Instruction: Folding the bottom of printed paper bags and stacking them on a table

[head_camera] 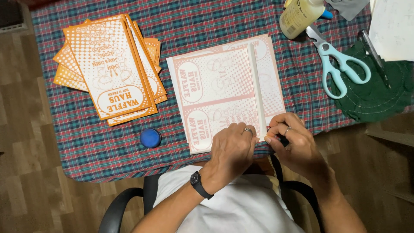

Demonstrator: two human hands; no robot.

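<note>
- Left hand [233,149] lay flat, fingers together, pressing down the near edge of the pale sheet of paper with faint pink-orange print [224,92] on the plaid tablecloth [194,21].
- A silver ring sat on one left finger, a black wristwatch [199,184] on that wrist.
- Right hand [293,140] was curled, fingertips pinching a small dark object [282,139] just right of the sheet's near corner; couldn't tell what the object was.
- The sheet lay in the middle of the table, in front of the person, with a narrow folded white strip [257,90] running up its right side.
- Fanned stack of orange-printed paper sleeves [110,69] sat well left of the sheet.
- Small round blue cap [150,138] lay near the table's front edge, between stack and sheet.
- Pale blue-handled scissors [338,64] rested to the right, beside a dark green cloth [379,95].
- Yellowish glue bottle [299,16] lay at the far edge.
</note>
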